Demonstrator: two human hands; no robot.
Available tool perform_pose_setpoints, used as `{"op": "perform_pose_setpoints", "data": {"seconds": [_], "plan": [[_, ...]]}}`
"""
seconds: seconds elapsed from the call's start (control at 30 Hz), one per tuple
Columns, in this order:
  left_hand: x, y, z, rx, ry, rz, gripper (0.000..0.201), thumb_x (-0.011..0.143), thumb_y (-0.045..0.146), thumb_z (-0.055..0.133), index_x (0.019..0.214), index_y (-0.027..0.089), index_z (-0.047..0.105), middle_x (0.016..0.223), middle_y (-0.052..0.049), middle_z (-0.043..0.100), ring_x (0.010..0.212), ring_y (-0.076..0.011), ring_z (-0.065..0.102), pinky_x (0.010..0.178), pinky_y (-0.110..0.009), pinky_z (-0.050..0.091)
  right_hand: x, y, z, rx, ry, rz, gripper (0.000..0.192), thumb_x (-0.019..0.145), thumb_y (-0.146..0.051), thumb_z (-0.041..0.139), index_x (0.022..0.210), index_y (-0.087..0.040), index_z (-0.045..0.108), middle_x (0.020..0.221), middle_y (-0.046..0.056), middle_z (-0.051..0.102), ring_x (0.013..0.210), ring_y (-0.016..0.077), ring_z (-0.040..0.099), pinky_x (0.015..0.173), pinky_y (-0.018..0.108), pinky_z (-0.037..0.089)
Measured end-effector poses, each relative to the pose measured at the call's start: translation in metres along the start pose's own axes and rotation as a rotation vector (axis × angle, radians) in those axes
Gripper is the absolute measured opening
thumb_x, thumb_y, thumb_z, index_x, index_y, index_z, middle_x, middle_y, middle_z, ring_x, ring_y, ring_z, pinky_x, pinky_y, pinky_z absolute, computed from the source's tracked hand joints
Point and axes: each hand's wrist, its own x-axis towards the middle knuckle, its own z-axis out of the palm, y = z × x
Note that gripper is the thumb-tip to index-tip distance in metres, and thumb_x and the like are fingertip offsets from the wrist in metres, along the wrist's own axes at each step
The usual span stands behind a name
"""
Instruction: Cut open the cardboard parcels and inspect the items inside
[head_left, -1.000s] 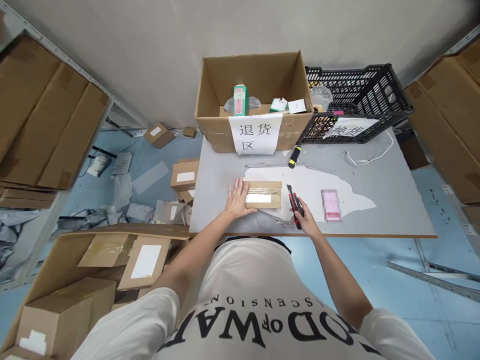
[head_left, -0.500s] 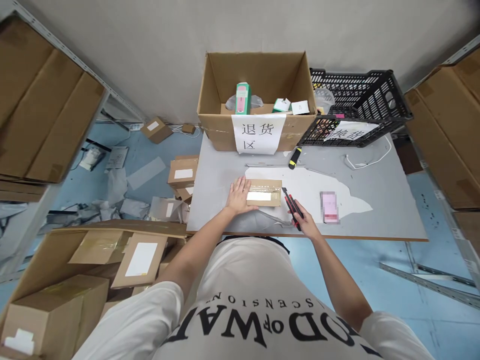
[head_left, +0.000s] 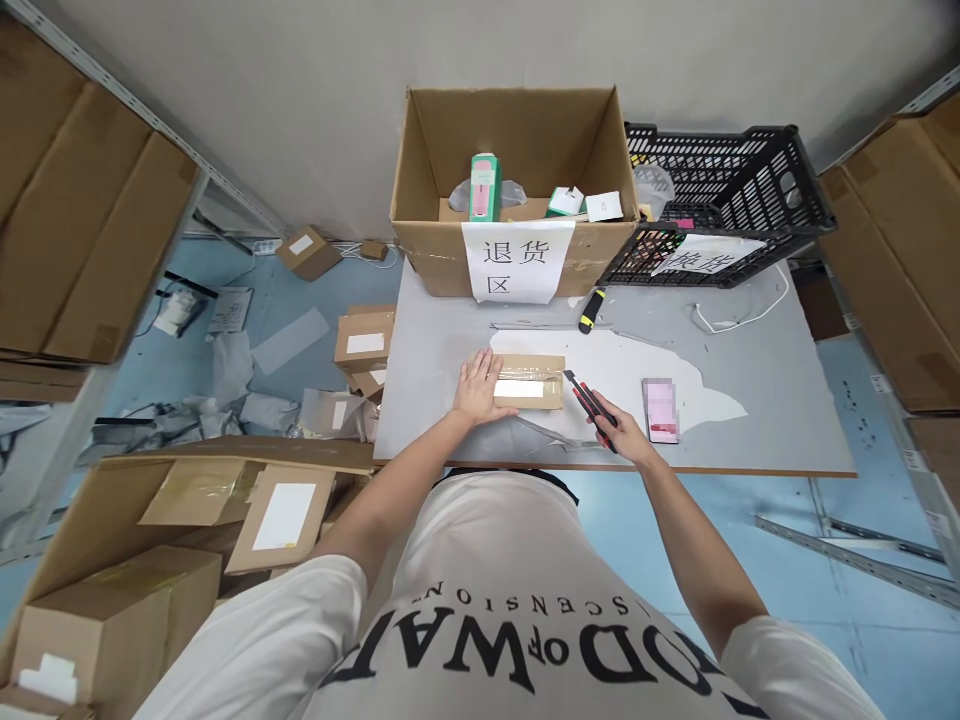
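A small taped cardboard box [head_left: 527,370] with a white label lies on the table. My left hand [head_left: 478,388] rests against its left end, fingers stretched out and thumb along the near edge. In my right hand [head_left: 621,432] is a black and red utility knife [head_left: 589,400]. Its tip points up and left, close to the box's right end; whether it touches cannot be made out. To the right of that hand lies a phone [head_left: 661,412] with a pink, blurred screen.
A large cardboard box [head_left: 435,262] and a black plastic crate [head_left: 720,262] stand along the table's [head_left: 787,400] back. Near them lie a black and yellow tool [head_left: 592,311] and a white cable [head_left: 739,326]. A big carton [head_left: 247,450] of boxes stands at left.
The right hand has shifted slightly right with the utility knife, which now lies at a flatter angle. My left hand and the small box stay together in place.
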Motion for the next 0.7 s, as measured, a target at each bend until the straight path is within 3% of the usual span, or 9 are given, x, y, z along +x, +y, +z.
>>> {"op": "perform_pose_setpoints", "data": {"seconds": [0.33,0.5,0.7], "plan": [[0.005,-0.002,-0.001,-0.026,-0.008,0.001,0.111,0.061,0.078,0.053,0.145,0.013,0.021,0.152,-0.017,0.019,0.140,-0.0363,0.011,0.110,-0.053,0.013,0.015,-0.045,-0.015,-0.114,-0.107,0.091,0.062,0.083,-0.043,0.055,0.141,-0.031,0.036,0.080,0.001,0.059,0.042,0.0042,0.042,0.038,0.019,0.036],[0.003,-0.002,0.000,-0.022,0.016,-0.001,0.112,0.060,0.079,0.052,0.145,0.013,0.023,0.152,-0.017,0.019,0.140,-0.0358,0.011,0.111,-0.052,0.013,0.012,-0.041,-0.014,-0.099,-0.073,0.099,0.065,0.083,-0.044,0.054,0.143,-0.029,0.034,0.081,0.001,0.060,0.042,0.0040,0.041,0.039,0.019,0.036],[0.003,-0.002,0.001,-0.026,0.018,-0.008,0.113,0.059,0.080,0.052,0.145,0.012,0.023,0.151,-0.018,0.019,0.140,-0.0361,0.012,0.110,-0.053,0.013,-0.001,-0.027,-0.022,-0.107,-0.143,0.107,0.064,0.084,-0.046,0.054,0.143,-0.029,0.034,0.080,0.002,0.060,0.042,0.0047,0.042,0.037,0.019,0.034]]}}
